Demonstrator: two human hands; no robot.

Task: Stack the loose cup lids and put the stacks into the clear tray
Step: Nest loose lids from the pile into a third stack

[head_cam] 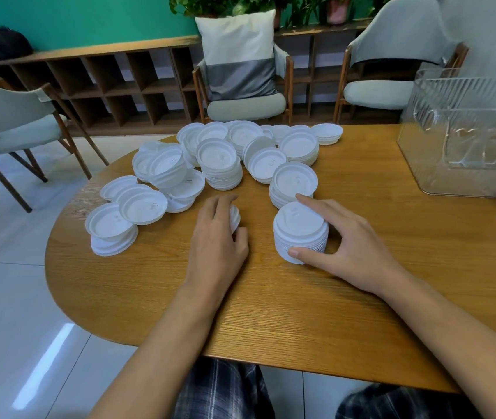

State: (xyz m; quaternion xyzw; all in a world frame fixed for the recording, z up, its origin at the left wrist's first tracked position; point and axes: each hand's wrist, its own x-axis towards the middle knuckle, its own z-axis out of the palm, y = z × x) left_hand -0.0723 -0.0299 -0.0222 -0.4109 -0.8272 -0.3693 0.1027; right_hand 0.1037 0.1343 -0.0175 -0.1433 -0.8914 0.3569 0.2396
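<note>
Starting at the table's left edge, a short leaning pile of lids [110, 228] sat apart from the rest. Its top lid had slid off-centre, so it would have needed squaring before anyone could lift it.

Behind it and to the right, the loose cup lids [219, 158] sprawled across the far half of the wooden table [271, 313]. Some were nested into low stacks and others lay singly at angles, all well apart from the tray.

Nearer the person, the left hand [219, 234] lay palm-down with its fingers curled over a small stack [235, 217], the thumb tucked against the near side. Most of that stack was hidden under the fingers, so it was probably only a few lids deep. The grip looked meant to gather and steady it.

Just to the right, the right hand [352, 240] clasped a taller stack [299, 228] that stood on the table. The forefinger reached over the far rim and the thumb pressed against the near base, a hold suited to keeping the column aligned for a lift.

The clear tray [464, 98] stood at the table's far right corner. No lids showed inside it, so by my judgement the transfer had not yet begun.
</note>
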